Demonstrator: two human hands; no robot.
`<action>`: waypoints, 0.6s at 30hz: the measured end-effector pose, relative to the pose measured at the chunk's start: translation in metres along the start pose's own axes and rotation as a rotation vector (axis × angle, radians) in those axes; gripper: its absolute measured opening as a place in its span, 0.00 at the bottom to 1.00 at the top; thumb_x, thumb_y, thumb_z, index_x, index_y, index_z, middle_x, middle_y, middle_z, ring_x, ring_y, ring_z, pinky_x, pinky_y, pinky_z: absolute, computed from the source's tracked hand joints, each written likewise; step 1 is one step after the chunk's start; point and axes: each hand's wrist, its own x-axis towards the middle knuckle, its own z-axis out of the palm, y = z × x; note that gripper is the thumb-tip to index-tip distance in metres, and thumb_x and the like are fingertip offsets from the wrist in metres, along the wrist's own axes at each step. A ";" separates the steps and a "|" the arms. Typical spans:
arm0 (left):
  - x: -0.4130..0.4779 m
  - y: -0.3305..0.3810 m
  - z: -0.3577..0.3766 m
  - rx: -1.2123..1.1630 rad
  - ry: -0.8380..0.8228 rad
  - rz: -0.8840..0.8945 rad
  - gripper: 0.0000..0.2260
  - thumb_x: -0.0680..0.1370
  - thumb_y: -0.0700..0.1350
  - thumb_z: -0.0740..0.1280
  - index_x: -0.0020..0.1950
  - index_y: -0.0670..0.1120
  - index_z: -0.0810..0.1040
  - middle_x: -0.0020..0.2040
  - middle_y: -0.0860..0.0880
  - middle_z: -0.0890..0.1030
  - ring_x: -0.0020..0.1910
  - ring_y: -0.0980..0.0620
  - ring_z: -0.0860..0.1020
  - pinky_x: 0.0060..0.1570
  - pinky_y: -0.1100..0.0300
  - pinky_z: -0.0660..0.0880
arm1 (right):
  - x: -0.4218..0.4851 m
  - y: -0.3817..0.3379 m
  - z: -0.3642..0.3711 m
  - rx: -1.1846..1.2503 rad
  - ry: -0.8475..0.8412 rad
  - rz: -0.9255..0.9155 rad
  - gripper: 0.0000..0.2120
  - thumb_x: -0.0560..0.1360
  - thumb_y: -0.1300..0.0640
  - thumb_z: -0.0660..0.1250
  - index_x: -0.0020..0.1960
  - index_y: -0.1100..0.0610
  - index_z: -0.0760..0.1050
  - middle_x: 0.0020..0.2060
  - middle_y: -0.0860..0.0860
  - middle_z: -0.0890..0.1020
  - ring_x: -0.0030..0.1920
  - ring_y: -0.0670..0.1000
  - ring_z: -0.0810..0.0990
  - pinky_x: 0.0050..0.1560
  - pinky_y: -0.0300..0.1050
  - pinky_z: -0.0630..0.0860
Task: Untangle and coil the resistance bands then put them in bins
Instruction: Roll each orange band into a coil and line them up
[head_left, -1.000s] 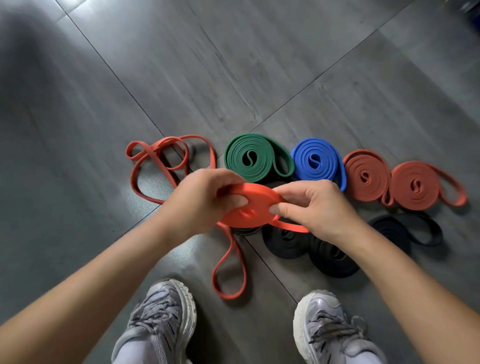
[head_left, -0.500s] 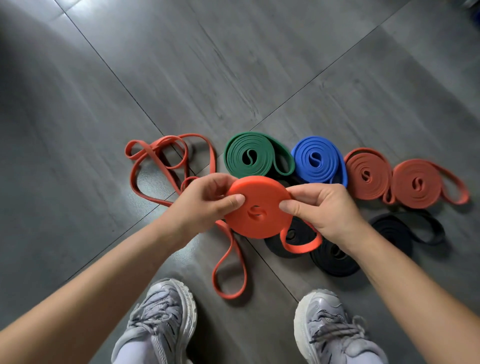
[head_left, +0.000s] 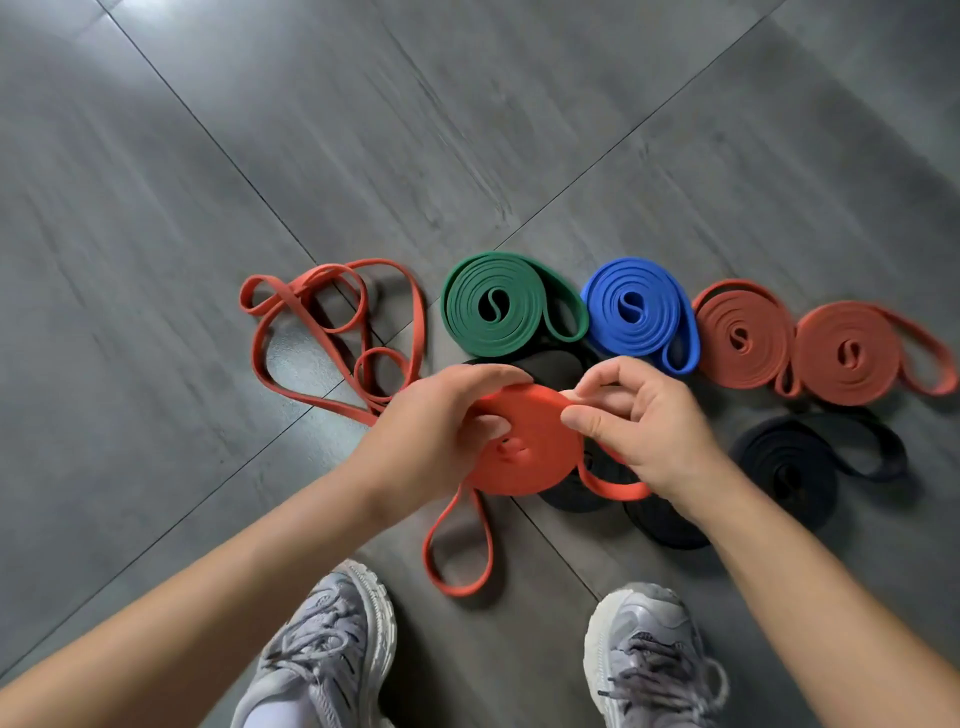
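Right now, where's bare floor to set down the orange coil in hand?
Bare floor lies wide beyond the green coil and blue coil, and left of the loose band. Crowded: black coils fill the floor under the orange coil and right of it, and two rust coils close the row's right end.

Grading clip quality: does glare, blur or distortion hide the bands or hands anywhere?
Head view: glare patch on the floor top left, away from the work; wide-angle bending toward the edges; fingertips of the right hand slightly smeared; orange coil sharp, evenly lit; black coils dark, layers hard to read.
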 end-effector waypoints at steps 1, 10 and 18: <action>0.001 -0.002 -0.001 -0.056 0.023 -0.031 0.19 0.73 0.36 0.69 0.61 0.53 0.77 0.51 0.60 0.78 0.52 0.56 0.77 0.54 0.62 0.71 | 0.000 0.000 -0.001 -0.016 0.018 -0.018 0.10 0.68 0.70 0.71 0.41 0.57 0.75 0.34 0.48 0.85 0.37 0.43 0.83 0.41 0.35 0.78; 0.012 -0.003 0.011 -0.652 0.099 -0.153 0.17 0.72 0.31 0.69 0.54 0.50 0.77 0.50 0.45 0.81 0.49 0.50 0.79 0.52 0.56 0.75 | 0.005 0.001 -0.007 0.299 0.217 0.087 0.07 0.61 0.57 0.72 0.39 0.54 0.82 0.34 0.51 0.85 0.34 0.47 0.83 0.39 0.39 0.81; 0.021 -0.002 0.012 -0.876 0.167 -0.270 0.15 0.74 0.31 0.65 0.57 0.45 0.76 0.46 0.43 0.81 0.42 0.49 0.79 0.41 0.61 0.77 | 0.004 0.004 -0.012 0.309 0.260 0.106 0.05 0.70 0.63 0.70 0.41 0.53 0.82 0.35 0.50 0.85 0.37 0.47 0.83 0.40 0.40 0.81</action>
